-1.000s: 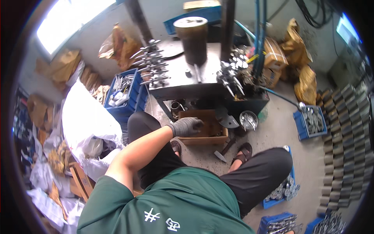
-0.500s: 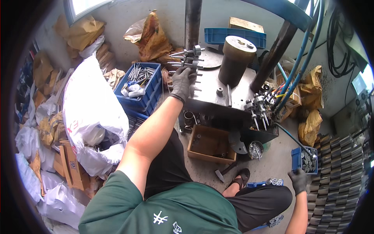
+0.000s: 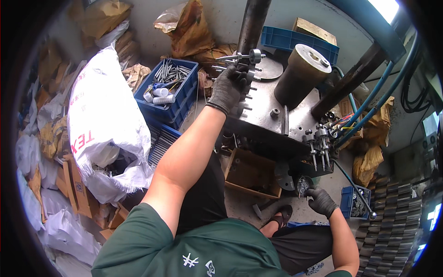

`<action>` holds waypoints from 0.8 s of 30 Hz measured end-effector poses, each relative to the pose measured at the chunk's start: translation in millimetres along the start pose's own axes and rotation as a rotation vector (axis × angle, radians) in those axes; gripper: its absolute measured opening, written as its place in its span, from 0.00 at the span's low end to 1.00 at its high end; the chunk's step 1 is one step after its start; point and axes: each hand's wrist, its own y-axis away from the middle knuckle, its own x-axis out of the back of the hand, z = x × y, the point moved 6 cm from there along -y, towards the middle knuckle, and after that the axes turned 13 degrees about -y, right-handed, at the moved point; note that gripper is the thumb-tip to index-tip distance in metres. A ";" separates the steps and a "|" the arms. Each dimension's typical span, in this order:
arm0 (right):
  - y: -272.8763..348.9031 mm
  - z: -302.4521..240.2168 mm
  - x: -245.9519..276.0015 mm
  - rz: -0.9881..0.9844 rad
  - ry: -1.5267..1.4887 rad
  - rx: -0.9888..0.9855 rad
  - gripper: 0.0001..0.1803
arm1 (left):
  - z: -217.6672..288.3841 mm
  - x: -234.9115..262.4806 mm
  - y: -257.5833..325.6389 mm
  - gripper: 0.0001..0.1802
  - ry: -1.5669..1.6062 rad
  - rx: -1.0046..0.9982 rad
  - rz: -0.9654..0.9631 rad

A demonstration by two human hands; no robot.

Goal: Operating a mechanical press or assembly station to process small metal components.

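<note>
The gloved left hand [image 3: 229, 86] curls around metal rods [image 3: 237, 59] at the far-left corner of the steel table [image 3: 270, 121]; the right hand [image 3: 320, 201] pinches a small round part [image 3: 304, 184] below the table's near edge. With both arms stretched apart, the loosely stacked rods could slip off the table, or the part could drop, I judge.

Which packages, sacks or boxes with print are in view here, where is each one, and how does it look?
Large white woven plastic sack: on the floor left of the person's arm, bulging, with red print.
Flat brown cardboard box: at the top, lying on a blue plastic crate, rectangular, plain.
Crumpled brown paper bag: top centre, against the wall.
No screens or signs show.
</note>
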 end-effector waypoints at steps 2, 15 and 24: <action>-7.4 -6.1 1.2 0.083 0.037 0.139 0.19 | -3.4 -6.7 4.1 0.09 0.050 0.055 -0.022; -16.6 -74.9 -26.6 0.021 0.327 0.349 0.16 | -1.1 -63.6 55.9 0.09 -1.374 -0.883 0.015; -137.4 -171.7 25.5 0.494 0.012 0.574 0.17 | 2.3 -43.1 35.6 0.09 -1.065 -0.781 -0.021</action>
